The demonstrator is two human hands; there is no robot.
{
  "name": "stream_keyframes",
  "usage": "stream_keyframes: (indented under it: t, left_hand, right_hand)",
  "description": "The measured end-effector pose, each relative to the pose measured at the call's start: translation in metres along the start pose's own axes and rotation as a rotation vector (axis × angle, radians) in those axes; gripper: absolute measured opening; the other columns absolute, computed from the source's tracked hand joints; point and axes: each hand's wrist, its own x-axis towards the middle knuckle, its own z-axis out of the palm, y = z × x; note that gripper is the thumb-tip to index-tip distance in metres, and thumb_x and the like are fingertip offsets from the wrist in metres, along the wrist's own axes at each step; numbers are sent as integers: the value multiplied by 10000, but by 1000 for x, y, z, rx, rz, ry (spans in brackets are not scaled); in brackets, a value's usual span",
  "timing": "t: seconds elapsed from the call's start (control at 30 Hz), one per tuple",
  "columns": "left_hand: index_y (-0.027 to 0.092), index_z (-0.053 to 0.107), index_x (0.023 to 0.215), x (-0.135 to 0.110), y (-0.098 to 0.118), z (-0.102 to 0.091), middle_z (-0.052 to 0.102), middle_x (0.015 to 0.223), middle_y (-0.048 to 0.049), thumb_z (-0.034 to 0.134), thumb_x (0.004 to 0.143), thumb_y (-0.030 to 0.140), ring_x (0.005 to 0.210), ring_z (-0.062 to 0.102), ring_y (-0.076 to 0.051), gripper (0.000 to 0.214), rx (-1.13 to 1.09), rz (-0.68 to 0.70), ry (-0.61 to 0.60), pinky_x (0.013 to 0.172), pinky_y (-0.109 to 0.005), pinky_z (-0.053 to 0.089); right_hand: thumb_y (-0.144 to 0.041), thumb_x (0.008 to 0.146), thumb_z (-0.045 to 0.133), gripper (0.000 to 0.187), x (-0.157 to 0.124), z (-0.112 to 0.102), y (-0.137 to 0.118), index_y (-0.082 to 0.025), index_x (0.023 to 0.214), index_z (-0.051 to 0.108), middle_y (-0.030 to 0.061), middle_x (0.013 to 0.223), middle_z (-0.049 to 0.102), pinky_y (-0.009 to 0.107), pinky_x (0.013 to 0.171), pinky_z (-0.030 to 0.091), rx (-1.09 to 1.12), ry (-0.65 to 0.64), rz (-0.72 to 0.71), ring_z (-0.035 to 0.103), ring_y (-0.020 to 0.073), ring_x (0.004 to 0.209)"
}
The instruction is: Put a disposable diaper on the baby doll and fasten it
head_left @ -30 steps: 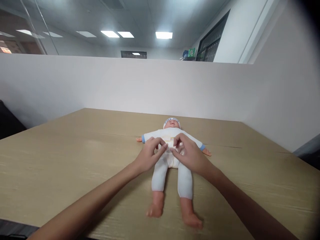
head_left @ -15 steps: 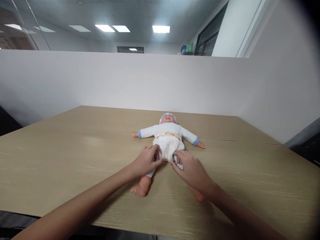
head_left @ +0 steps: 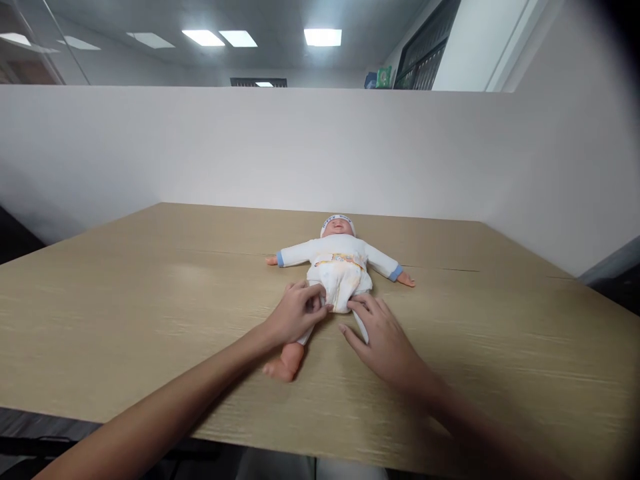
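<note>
**A:** What is met at the left, with the diaper (head_left: 340, 281) taken as the centre of the clock?

**B:** At nine o'clock, a black shape (head_left: 15, 237) is cut off by the edge. Next comes a broad tan table (head_left: 150, 313), crossed by the left forearm. One bare doll foot (head_left: 286, 363) is seen at seven.

**A:** And the left hand (head_left: 303, 310)?

**B:** It is placed at eight, against the diaper's leg edge. Thumb and curled fingers are held close together; whether material is pinched between them cannot be told.

**A:** Where is the doll (head_left: 340, 245)?

**B:** It is laid on its back in the middle of the table, head at twelve, arms spread toward nine and three. A white suit with blue cuffs is worn, and a lettered white cap (head_left: 338, 219). The diaper, white with an orange-patterned waistband, is wrapped over the suit.

**A:** How is the right hand (head_left: 353, 317) held?

**B:** Between four and five, with thumb well apart from the fingers. The fingertips are set at the diaper's other leg edge, and that lower leg is mostly hidden.

**A:** Beyond?

**B:** A white partition (head_left: 250, 147) is seen at twelve, topped by a green packet (head_left: 384, 77) toward one.
</note>
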Motion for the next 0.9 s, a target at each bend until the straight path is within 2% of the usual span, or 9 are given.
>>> stream_keyframes:
  t: [0.17,0.23,0.47,0.63,0.9]
  left_hand:
    - [223,663,965,-4,-2,1,667,1185,-66,663,961,349,1112,569,-267,126,-30,104,72,1004,-417,440]
    - [223,671,985,-5,-1,0,665,1255,-66,653,969,334,1152,549,-272,114,-37,106,78,1025,-419,437]
    - [213,647,930,-4,2,-3,720,1139,-21,680,942,286,1044,541,-245,81,-52,91,35,964,-389,419]
    - [210,650,935,-4,3,-3,716,1068,-14,660,942,284,1025,526,-240,75,-69,95,35,964,-380,397]
    - [207,638,935,-3,-3,-1,660,926,-9,669,923,315,975,496,-237,113,-127,39,24,904,-363,395]
  right_hand:
    - [-287,981,630,265,-2,0,-5,-215,1236,628,130,1310,668,554,1028,488,50,-10,45,578,340,1183]
    - [-290,985,624,279,-2,0,-5,-214,1254,622,118,1298,683,531,1029,486,67,-22,56,575,325,1174]
    - [-305,974,630,250,0,2,-2,-220,1209,622,89,1263,698,466,1012,482,97,-26,101,567,305,1170]
    - [-305,968,622,210,2,1,-4,-229,1164,631,85,1232,704,459,995,489,109,2,113,578,302,1137]
    - [-315,960,620,249,-3,4,-7,-221,1190,640,96,1291,700,467,1038,471,119,52,132,573,312,1197]
